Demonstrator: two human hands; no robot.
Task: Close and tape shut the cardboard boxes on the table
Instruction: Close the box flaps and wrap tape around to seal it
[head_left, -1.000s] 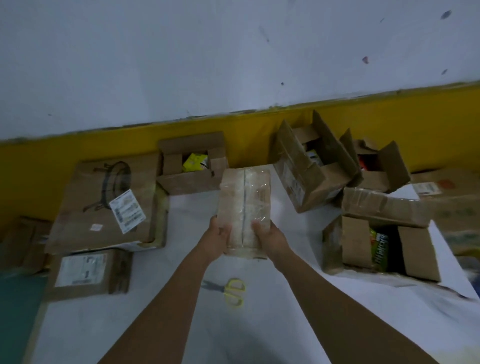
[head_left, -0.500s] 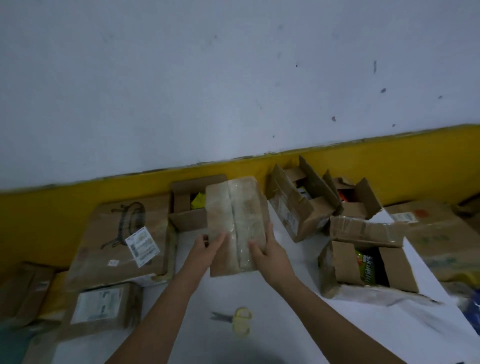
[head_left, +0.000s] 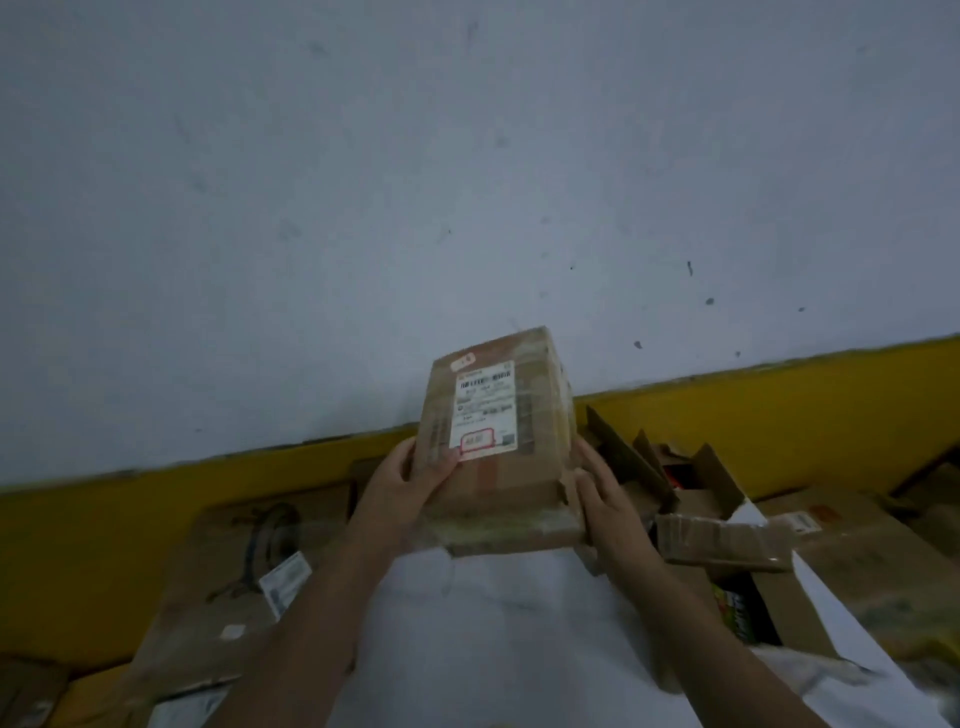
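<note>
Table (head_left: 519, 623) white-covered; wall (head_left: 467, 182) grey above yellow band (head_left: 779, 415). Taped box (head_left: 498, 467) at 12 o'clock, gripped by left hand (head_left: 400, 493) and right hand (head_left: 608, 504); white label (head_left: 483, 410), print unreadable.

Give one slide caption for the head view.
Taped, labelled cardboard box held over the table by left hand and right hand.

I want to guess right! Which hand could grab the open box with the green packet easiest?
Probably the right hand: it holds the taped box on the side nearest that open box. The left hand is across from it.
</note>
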